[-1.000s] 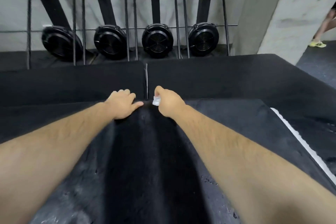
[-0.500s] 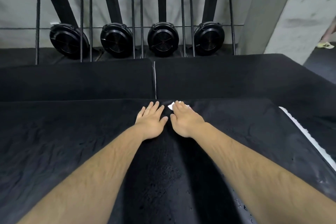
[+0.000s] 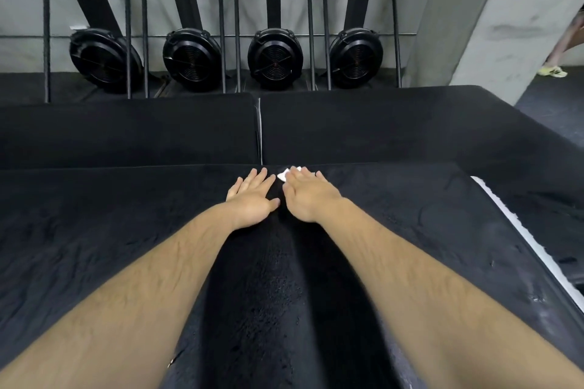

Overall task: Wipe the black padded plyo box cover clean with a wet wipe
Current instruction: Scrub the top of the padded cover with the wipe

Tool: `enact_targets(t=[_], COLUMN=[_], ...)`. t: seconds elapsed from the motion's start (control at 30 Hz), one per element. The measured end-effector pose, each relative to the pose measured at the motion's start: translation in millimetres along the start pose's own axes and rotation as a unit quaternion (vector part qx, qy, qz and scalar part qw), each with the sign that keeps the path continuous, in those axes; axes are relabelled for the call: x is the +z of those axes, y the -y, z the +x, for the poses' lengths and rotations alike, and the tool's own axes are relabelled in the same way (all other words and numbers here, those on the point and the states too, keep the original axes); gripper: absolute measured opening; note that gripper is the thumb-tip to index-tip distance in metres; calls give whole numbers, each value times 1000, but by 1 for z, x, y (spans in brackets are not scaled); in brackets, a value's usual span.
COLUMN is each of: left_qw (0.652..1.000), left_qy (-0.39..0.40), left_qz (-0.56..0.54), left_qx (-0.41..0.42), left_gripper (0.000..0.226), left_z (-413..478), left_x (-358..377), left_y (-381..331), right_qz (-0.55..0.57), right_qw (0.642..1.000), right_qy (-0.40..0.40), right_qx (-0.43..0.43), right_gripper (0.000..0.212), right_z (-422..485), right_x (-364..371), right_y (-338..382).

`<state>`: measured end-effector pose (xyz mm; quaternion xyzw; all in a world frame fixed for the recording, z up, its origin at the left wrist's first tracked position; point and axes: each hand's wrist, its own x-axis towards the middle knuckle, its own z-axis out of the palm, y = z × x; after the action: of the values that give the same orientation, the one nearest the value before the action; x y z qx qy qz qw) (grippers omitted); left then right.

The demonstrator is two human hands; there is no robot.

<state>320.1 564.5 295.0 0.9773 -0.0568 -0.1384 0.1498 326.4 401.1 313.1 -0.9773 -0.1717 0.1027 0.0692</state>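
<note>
Reaching forward over a black padded cover (image 3: 94, 230), a person stretches both bare forearms toward its far edge. The left grip (image 3: 252, 199), a bare hand, lies flat on the cover, palm down, with straight, slightly spread fingers (image 3: 252, 178), and holds nothing. The right grip (image 3: 308, 196) lies just beside it, also palm down with straight fingers, pressing a white wipe (image 3: 283, 174) against the cover. Only a small corner of the wipe shows beside the fingertips; the rest is hidden under the hand. Both grips sit at the middle of the cover, near its far edge, thumbs close together.

A darker, shiny streak (image 3: 278, 294) dotted with small wet beads runs down the cover between the forearms; the surface on either side looks duller and greyer. A white strip (image 3: 521, 230) runs along the cover's right edge.

Beyond the far edge lie two more black pads (image 3: 126, 129), side by side with a thin gap between them. Behind these, four black fan wheels (image 3: 275, 58) stand in a row against a grey wall, each in a metal frame. A concrete pillar (image 3: 505, 9) rises at the right, and past it another person's leg and yellow shoe (image 3: 553, 72) show.
</note>
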Motion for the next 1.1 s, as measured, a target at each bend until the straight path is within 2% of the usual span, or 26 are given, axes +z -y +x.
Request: enact_targets(t=[0.13,0.3,0.5,0.6,0.77,0.87,0.93,1.03,1.1], left_qw=[1000,1000,1000,1000,1000,1000,1000,1000,999], left_qy=[1,5,0,4,-1,9,5,-6,-6], left_qz=[-6,0,11,15,6,-21,-15,1,10], left_qx=[3,-5,1,0,5,10,16,21,37], left_gripper=[66,67,67,68,74,83,85,79,71], left_z=[-3,-3,-3,-2,-1,-3,-6,-12,-23], left_x=[0,0,-2,-3,-2,-5,-6,-6,-9], left_y=[-1,-1,-3,-2,1,0,-2,-5,-7], right_qz=[-7,2,27,15,21,44,37,32,36], right_qw=[998,1000,999,1000,999,998,999,999,999], right_qy=[-43,7,-20,-5,-4,-31,-20,-6,-16], right_qx=[-34,6,6,-4,26,-22,-16,37,33], right_gripper=[55,57,60,59,59,53,55,56,57], right_z=[-32,-37,-46,-53,-47,-68,-75,-53,-49], right_x=[25,14,25,25,16,24,24,16,19], right_y=[15,-5,3,-1,10,19,12,0,11])
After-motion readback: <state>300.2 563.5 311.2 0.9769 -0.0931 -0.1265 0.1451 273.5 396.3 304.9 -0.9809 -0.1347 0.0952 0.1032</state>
